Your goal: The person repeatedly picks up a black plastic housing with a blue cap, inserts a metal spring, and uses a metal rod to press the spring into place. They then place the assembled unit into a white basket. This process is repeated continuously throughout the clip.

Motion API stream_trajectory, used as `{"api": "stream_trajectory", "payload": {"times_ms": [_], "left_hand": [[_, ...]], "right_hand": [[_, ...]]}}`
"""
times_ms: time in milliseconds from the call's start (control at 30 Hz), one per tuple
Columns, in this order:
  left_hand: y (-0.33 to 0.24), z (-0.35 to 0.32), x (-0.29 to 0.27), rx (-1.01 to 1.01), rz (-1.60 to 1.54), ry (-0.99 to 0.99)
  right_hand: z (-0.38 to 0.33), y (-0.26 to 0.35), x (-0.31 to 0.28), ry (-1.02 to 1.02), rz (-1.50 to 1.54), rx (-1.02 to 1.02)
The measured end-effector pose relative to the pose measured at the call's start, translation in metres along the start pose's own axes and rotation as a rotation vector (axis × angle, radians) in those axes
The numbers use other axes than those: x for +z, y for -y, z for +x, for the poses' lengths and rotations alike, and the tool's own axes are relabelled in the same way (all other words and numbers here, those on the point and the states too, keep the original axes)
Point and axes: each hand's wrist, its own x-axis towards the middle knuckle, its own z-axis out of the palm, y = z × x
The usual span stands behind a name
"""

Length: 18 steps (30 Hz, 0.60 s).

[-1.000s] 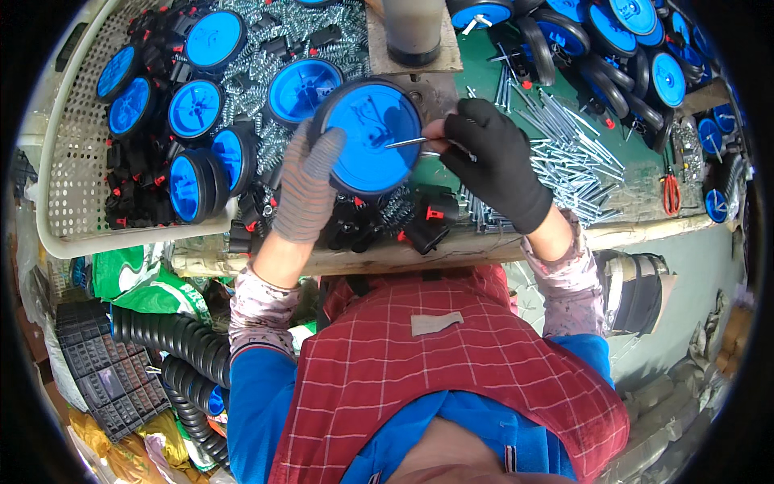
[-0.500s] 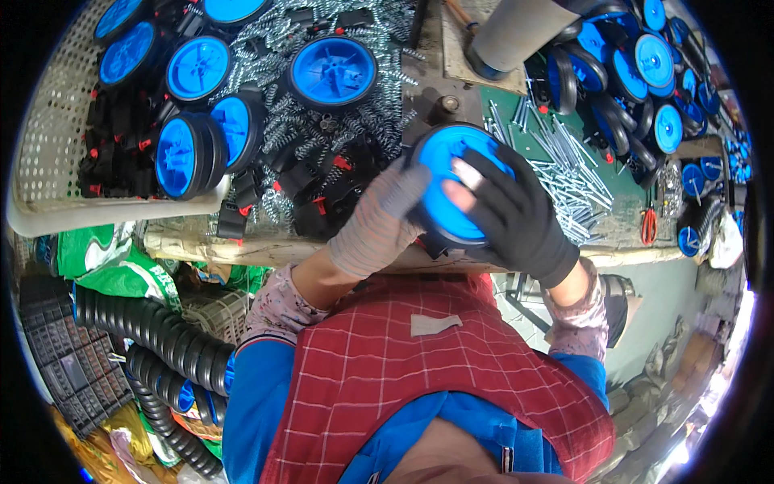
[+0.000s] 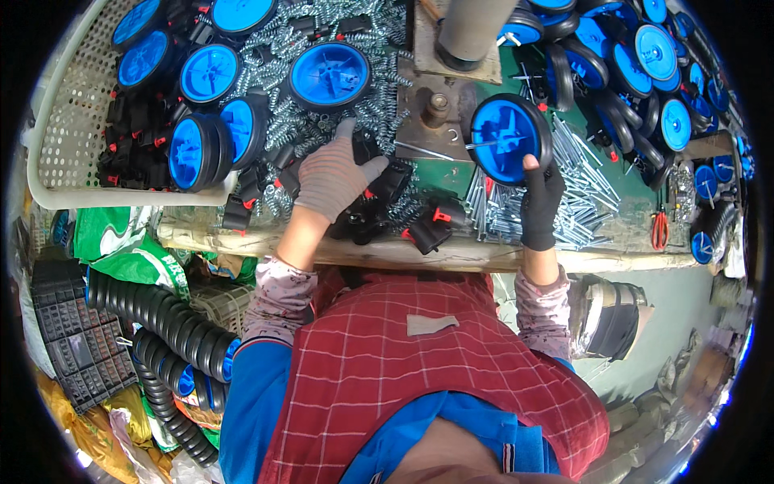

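My right hand [image 3: 542, 202], in a black glove with a bare thumb tip, grips a blue wheel [image 3: 501, 145] with a black tyre by its near right rim. The wheel's ribbed blue face is turned up, above a heap of metal pins [image 3: 576, 181]. My left hand [image 3: 332, 176], in a grey striped glove, is over black plastic parts [image 3: 395, 181] and coil springs [image 3: 310, 133]. Its index finger stretches away from me and its thumb stands apart; I see nothing in it. Just beyond that fingertip lies another blue wheel [image 3: 329, 74] on the springs.
A metal post [image 3: 476, 28] and a bolt on a steel plate [image 3: 436, 109] stand at the bench's far middle. Wheels [image 3: 633, 77] pile up at the right, near red-handled scissors [image 3: 660, 230]. A white perforated basket [image 3: 60, 121] sits left. Black parts with red clips [image 3: 435, 222] lie by the front edge.
My left hand has let go of the wheel and moved left to the black parts and springs. My right hand has carried the wheel a little to the right, baring the bolt and steel plate.
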Motion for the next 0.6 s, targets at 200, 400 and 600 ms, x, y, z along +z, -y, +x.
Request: {"api": "stream_trajectory", "payload": {"times_ms": [200, 400, 600], "left_hand": [[-0.008, 0.006, 0.013, 0.350, -0.576, -0.125], [-0.071, 0.046, 0.020, 0.238, -1.246, 0.299], [-0.072, 0.048, 0.016, 0.145, -1.387, 0.354]], "right_hand": [[0.014, -0.006, -0.001, -0.031, 0.143, 0.001], [0.032, -0.005, 0.026, -0.156, 0.326, -0.028], [0.024, 0.010, 0.045, -0.166, 0.158, -0.084]]}}
